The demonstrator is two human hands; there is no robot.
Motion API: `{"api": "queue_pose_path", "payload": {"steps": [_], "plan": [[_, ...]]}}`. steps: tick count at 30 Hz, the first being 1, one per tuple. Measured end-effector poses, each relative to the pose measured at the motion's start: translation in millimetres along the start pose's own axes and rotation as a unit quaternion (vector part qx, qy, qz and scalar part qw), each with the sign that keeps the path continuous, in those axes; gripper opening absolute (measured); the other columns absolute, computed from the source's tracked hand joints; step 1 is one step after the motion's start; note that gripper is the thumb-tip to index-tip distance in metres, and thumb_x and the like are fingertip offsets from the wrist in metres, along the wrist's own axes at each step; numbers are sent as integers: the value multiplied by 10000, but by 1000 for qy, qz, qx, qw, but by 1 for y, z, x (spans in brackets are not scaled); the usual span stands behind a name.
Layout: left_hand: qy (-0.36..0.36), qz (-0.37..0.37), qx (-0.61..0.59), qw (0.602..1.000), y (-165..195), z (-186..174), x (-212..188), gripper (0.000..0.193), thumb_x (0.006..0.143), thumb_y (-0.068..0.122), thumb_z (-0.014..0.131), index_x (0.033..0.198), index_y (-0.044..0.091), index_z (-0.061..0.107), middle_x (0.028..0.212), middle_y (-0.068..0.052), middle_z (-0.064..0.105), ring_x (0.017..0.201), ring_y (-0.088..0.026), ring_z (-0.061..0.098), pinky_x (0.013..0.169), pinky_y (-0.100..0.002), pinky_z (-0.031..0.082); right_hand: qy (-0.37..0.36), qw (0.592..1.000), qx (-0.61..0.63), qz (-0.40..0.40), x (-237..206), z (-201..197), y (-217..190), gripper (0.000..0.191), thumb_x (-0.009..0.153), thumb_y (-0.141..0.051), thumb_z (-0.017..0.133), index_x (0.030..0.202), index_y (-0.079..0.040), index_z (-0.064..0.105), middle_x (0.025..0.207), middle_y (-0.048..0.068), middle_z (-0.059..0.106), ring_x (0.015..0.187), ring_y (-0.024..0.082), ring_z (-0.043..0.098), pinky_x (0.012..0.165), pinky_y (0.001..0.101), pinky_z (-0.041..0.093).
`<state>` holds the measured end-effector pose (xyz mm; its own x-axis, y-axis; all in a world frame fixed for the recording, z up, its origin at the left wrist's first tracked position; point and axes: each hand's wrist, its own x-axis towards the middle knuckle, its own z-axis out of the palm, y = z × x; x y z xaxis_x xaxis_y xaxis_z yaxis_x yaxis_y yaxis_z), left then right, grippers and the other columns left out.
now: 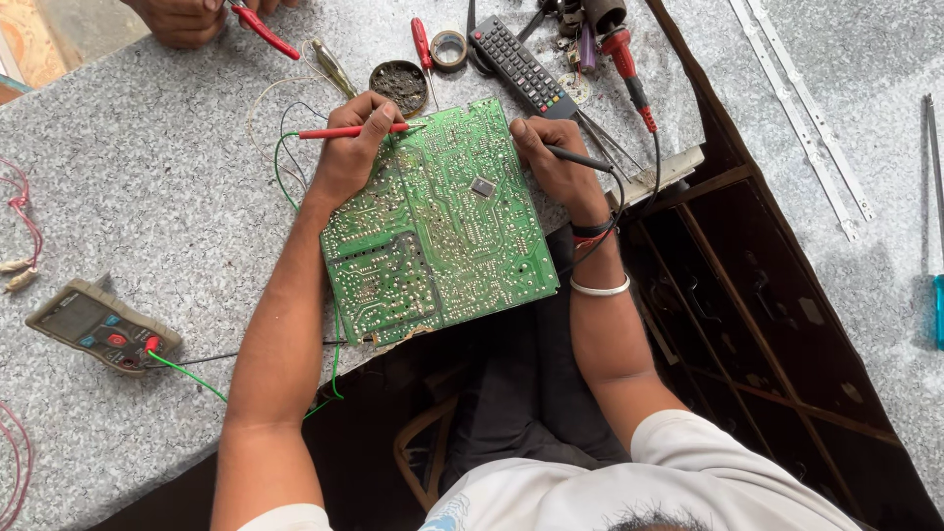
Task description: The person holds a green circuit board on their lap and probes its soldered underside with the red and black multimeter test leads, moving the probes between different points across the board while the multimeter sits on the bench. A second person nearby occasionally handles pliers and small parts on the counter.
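Left hand: the left hand is clenched around a slim red test probe, thumb and fingers pinching its shaft like a pen; the tip points right from the fingertips and meets the top edge of the board.

Right hand: the right hand grasps a thin black test probe the same way, with the fingertips resting on the board's upper right edge and the handle running off to the right of the knuckles.

Board: a large green printed circuit board, solder side up, lies tilted between the two hands, its lower edge hanging past the table edge toward the person's lap.

Meter: a dark handheld multimeter with a red button lies well left of the left forearm, with a green wire leading from it.

Above the fingers: a round tin of dark paste sits just beyond the left fingertips; a black remote control lies just beyond the right fingertips.

Table: a grey speckled stone tabletop bears it all.

Other person: another person's hand at the top left holds a red-handled tool.
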<state>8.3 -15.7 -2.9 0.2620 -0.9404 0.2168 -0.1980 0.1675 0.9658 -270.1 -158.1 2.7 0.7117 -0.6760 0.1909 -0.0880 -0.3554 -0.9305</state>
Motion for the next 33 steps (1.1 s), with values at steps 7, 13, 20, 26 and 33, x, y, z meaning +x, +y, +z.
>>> {"api": "queue_pose_path", "payload": {"steps": [7, 13, 20, 26, 33], "plan": [[-2, -7, -2, 1000, -3, 0, 0, 319, 1106, 313, 579, 989, 27, 654, 885, 25, 608, 817, -46, 486, 746, -233, 421, -4, 1000, 9, -7, -1, -1, 4, 596, 1088, -482, 547, 688, -40, 529, 632, -23, 483, 613, 61, 409, 546, 286, 334], [-3, -18, -7, 1000, -4, 0, -1, 317, 1102, 314, 578, 989, 28, 652, 870, 30, 595, 775, -44, 454, 703, -234, 392, -5, 1000, 6, -10, 0, -1, 4, 590, 1086, -476, 543, 680, -48, 526, 625, -33, 480, 605, 58, 411, 539, 286, 336], [1, 6, -15, 1000, -3, 1, 0, 309, 1093, 300, 581, 990, 17, 649, 885, 20, 611, 797, -50, 483, 720, -243, 415, 1, 999, 37, -1, -1, 1, 2, 592, 1093, -450, 567, 671, -48, 468, 630, -40, 430, 610, 57, 369, 545, 285, 309], [-3, 0, 3, 1000, -4, -1, 0, 314, 1089, 312, 571, 984, 30, 659, 888, 19, 634, 808, -55, 522, 737, -244, 441, 3, 1000, 27, -1, -1, 2, 2, 577, 1097, -449, 551, 681, -57, 473, 626, -53, 420, 614, 48, 355, 548, 277, 304], [4, 7, -1, 1000, -7, 0, 0, 301, 1096, 293, 567, 983, 25, 646, 889, 16, 618, 822, -63, 510, 745, -256, 435, 3, 999, 49, -11, -1, 2, 6, 581, 1099, -435, 553, 674, -54, 448, 640, -53, 405, 620, 50, 343, 551, 281, 292]]}}
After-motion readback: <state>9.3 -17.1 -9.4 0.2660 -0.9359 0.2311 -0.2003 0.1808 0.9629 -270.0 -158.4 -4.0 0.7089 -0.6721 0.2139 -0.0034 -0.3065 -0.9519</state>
